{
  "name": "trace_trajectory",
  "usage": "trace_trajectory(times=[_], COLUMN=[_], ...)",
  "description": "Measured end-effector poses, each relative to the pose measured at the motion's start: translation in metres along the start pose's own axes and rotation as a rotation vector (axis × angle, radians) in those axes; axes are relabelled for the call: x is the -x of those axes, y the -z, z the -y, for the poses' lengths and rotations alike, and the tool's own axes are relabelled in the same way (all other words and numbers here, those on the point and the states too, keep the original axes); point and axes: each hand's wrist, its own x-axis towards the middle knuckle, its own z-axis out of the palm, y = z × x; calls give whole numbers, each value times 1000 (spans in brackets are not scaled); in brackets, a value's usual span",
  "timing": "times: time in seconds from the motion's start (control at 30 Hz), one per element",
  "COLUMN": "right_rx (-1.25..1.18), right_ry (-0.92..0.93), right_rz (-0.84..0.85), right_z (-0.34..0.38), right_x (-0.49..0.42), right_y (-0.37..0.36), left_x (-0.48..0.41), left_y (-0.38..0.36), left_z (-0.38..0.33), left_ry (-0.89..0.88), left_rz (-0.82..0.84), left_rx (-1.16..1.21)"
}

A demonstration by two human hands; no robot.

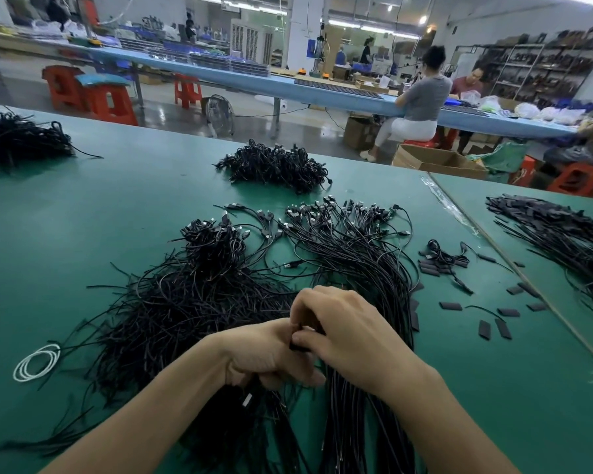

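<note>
Hands are bunched together right over the cables (356, 268) mid-table (83, 234). The left hand (271, 357) and right hand (346, 333) both pinch a little black sleeve (300, 346) at the fingertips, knuckles touching. There's probably a cable end inside it, but the fingers hide that. Loose sleeves (485, 328) lie off to the right, and a white loop (36, 362) sits far left.
</note>
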Motion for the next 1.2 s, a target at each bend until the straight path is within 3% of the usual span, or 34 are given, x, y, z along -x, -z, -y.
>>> trace_trajectory(times=[0.23,0.47,0.63,0.8,0.93,1.03,1.1,1.2], right_rx=[15,79,72,114,-58,-352,-604,-985], right_ry=[4,-12,-7,-26,-163,-296,-387,-468], right_rz=[72,128,102,-27,-225,-416,-487,-512], right_z=[6,7,6,1,-9,-11,-15,-20], right_x=[2,2,2,-1,-4,-6,-8,-9], right_y=[5,2,0,-9,-16,-19,-18,-13], left_x=[-2,-11,-12,-17,-22,-23,-22,-20], left_y=[0,-3,-3,-7,-13,-18,-18,-13], left_z=[5,10,8,11,2,-6,-6,-3], left_ry=[55,120,67,-24,-183,-320,-432,-486], left_rz=[5,-59,-91,-244,-275,-324,-347,-543], left_rx=[-46,-250,-153,106,480,636,594,280])
